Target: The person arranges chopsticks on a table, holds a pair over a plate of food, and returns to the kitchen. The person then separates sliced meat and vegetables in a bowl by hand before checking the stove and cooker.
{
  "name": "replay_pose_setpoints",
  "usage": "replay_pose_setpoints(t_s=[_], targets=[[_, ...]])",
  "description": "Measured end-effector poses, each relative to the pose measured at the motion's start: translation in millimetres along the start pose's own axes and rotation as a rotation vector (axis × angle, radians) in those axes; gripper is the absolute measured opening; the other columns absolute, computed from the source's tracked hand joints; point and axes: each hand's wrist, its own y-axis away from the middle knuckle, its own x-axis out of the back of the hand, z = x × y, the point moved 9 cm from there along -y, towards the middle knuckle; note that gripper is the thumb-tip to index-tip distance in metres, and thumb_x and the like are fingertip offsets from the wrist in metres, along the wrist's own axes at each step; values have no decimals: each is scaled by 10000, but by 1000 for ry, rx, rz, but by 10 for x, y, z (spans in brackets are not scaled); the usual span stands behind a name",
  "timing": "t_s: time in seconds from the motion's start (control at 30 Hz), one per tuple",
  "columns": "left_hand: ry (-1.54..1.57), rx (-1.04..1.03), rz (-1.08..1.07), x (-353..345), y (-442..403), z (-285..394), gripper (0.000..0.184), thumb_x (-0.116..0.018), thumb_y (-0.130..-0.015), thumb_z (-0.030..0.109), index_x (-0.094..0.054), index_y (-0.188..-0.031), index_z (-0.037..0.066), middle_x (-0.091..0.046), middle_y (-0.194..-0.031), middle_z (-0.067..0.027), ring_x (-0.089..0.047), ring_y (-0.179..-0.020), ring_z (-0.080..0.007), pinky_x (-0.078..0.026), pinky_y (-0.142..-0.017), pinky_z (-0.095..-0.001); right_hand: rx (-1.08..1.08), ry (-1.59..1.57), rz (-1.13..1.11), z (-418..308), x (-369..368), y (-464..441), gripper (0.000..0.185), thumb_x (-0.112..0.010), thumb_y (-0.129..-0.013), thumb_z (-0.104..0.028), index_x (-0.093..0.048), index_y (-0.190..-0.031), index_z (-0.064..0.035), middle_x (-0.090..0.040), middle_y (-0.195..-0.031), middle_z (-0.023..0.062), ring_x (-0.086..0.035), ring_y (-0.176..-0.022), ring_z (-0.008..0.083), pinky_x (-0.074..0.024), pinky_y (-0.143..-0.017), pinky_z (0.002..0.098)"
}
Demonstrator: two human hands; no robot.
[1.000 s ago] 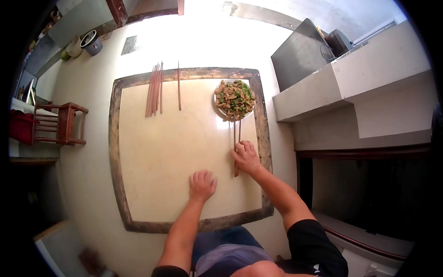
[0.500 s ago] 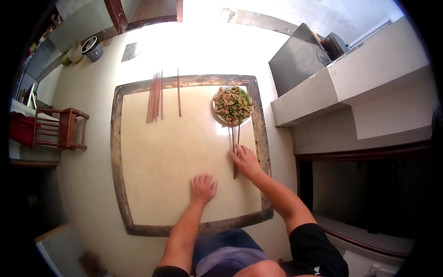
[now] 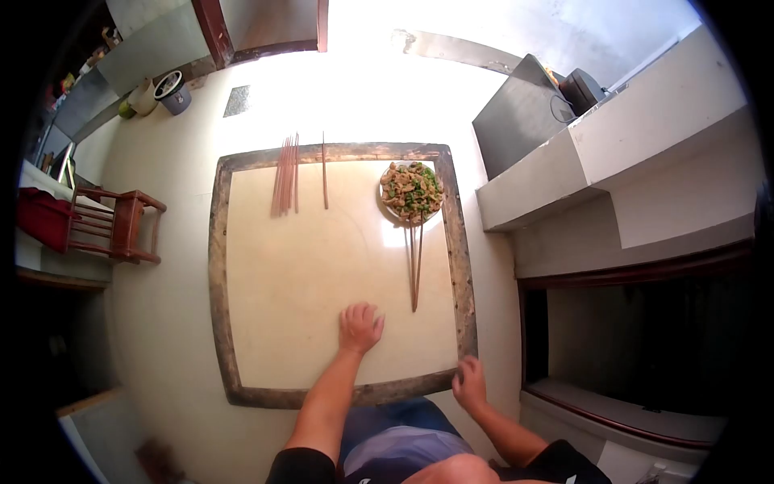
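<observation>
Left grip released, on desk; right grip released, by near-right corner; chopsticks meet far-right stir-fry plate.

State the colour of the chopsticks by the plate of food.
Brown; the chopsticks show best in the head view, the only one.

1 head view, forward and downward
</observation>
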Motion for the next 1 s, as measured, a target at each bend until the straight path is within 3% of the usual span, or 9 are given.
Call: replay_pose_setpoints(t_s=[0.1, 0.27, 0.37, 0.43, 0.5, 0.63, 0.77, 0.87, 1.0], targets=[[0, 3, 38, -10, 38, -24, 291, -634, -626, 207, -515, -870, 103, -488, -871, -85, -458, -826, -253, -360, -718, -376, 31, 145, -130, 242, -98, 757, 279, -555, -664, -59, -515, -937, -20, -448, -1000, 171, -482, -914, 322, -423, -764, 370], [14, 36, 82, 429, 370, 54, 280, -629, -646, 184, -493, -864, 75, -477, -886, -114, -447, -829, -298, -353, -715, -410, -249, 24, -95, 1011, -160, 1625, 242, -538, -672, -78, -544, -907, -20, -474, -958, 164, -508, -852, 313, -425, -738, 369], [11, 148, 32, 899, 855, -70, 290, -628, -652, 216, -497, -872, 80, -489, -901, -117, -452, -837, -305, -349, -739, -418, -296, 168, -204, 1205, -331, 2069, 232, -536, -661, -81, -555, -883, -12, -494, -927, 174, -518, -809, 323, -427, -722, 373], [-70, 228, 18, 1238, 1280, -230, 296, -625, -654, 224, -494, -877, 80, -494, -900, -120, -455, -849, -300, -347, -742, -425, -510, 48, -134, 1102, -239, 2197, 197, -518, -692, -116, -560, -844, 3, -515, -900, 176, -525, -830, 295, -429, -748, 365], [-141, 342, -17, 1615, 1707, -377, 300, -620, -657, 227, -495, -886, 79, -491, -910, -123, -453, -869, -299, -346, -750, -426, -571, -32, -152, 1138, -529, 2346, 234, -518, -709, -144, -554, -881, 10, -525, -918, 183, -523, -855, 305, -420, -767, 370], [-226, 512, 4, 2321, 2230, -588, 298, -615, -665, 230, -500, -887, 67, -477, -935, -129, -443, -899, -299, -340, -775, -423, -493, -132, -294, 1270, -1428, 2609, 309, -518, -742, -199, -544, -954, 24, -545, -955, 198, -519, -905, 326, -402, -807, 381], [-317, 542, 103, 2752, 2544, -1113, 303, -610, -673, 233, -502, -891, 54, -472, -939, -134, -442, -899, -301, -338, -785, -415, -440, -180, -439, 1104, -1929, 2450, 373, -524, -763, -236, -531, -1018, 36, -554, -1000, 211, -508, -959, 343, -385, -842, 378], [-257, 742, 233, 3233, 2783, -1590, 296, -584, -717, 243, -500, -912, 37, -472, -923, -139, -441, -873, -303, -341, -779, -410, -382, -152, -452, 1121, -2479, 2325, 403, -544, -756, -248, -519, -1050, 26, -538, -1039, 213, -498, -991, 329, -380, -852, 371], [-251, 889, 293, 3606, 3502, -2427, 292, -588, -722, 259, -504, -902, 46, -488, -916, -141, -455, -880, -307, -349, -774, -414, -298, -41, -436, 390, -2788, 2055, 346, -535, -751, -228, -538, -987, 25, -544, -983, 216, -510, -930, 337, -394, -810, 390]])
